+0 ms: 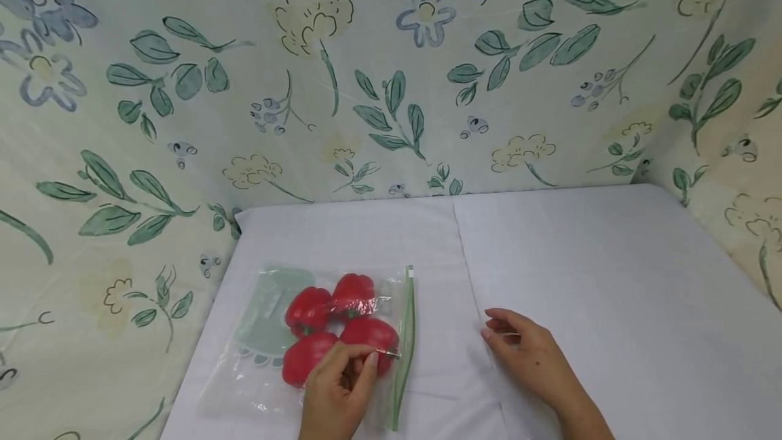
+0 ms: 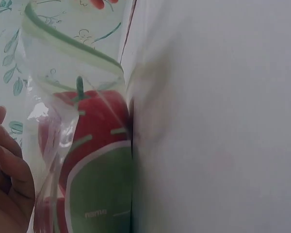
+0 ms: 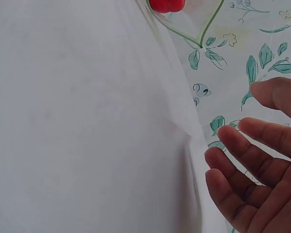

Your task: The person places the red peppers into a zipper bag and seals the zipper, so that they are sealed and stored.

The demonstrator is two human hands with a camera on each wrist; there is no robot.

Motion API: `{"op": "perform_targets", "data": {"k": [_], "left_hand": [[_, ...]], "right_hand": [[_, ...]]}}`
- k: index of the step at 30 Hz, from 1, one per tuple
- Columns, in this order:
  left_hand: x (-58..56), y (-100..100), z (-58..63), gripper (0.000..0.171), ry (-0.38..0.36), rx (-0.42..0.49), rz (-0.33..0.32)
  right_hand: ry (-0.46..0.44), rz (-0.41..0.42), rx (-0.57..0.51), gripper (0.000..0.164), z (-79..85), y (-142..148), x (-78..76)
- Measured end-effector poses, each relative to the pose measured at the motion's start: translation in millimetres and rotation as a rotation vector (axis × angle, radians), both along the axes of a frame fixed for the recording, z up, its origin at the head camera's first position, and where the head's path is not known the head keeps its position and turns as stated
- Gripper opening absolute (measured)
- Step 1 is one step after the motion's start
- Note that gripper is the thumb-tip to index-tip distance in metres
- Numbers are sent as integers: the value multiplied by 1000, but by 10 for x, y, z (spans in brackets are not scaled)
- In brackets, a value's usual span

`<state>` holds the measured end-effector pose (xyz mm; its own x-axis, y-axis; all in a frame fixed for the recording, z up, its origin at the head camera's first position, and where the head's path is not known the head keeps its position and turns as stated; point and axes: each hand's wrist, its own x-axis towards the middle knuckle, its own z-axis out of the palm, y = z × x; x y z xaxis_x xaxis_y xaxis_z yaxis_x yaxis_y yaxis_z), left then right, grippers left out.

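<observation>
A clear zip bag (image 1: pixel 264 392) lies on the white-covered table, with red bell peppers (image 1: pixel 309 306) inside. Its green-edged mouth (image 1: pixel 403 365) faces right and gapes in the right wrist view. My left hand (image 1: pixel 339 386) is over the near part of the bag, thumb and forefinger tips close together by a pepper's stem. In the left wrist view, its loosely bent fingers (image 2: pixel 12 160) show beside the bag with nothing held. To the right of the bag, my right hand (image 1: pixel 530 355) hovers with thumb and fingers apart, relaxed and holding nothing.
A pale green printed label (image 1: pixel 269 307) covers the bag's left part. Beneath everything is a white cloth (image 1: pixel 586 257) with a long crease running toward me. Floral curtains (image 1: pixel 391 114) hang behind the table and at both sides.
</observation>
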<state>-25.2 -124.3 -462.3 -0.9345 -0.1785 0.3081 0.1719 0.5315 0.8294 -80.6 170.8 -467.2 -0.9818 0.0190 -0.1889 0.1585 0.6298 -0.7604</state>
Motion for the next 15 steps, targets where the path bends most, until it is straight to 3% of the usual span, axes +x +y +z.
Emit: {"op": "perform_targets", "data": {"k": [5,8,11,15], "left_hand": [[-46,-163,9,27,132,-14,24],[-75,-291,41,26,249,-66,33],[-81,-408,119,25,233,-121,88],[-68,-543,220,24,80,-213,180]], "right_hand": [[11,-7,22,48,22,72,20],[25,-16,46,49,50,147,37],[64,-15,88,52,75,233,48],[138,-7,153,52,91,336,53]]}}
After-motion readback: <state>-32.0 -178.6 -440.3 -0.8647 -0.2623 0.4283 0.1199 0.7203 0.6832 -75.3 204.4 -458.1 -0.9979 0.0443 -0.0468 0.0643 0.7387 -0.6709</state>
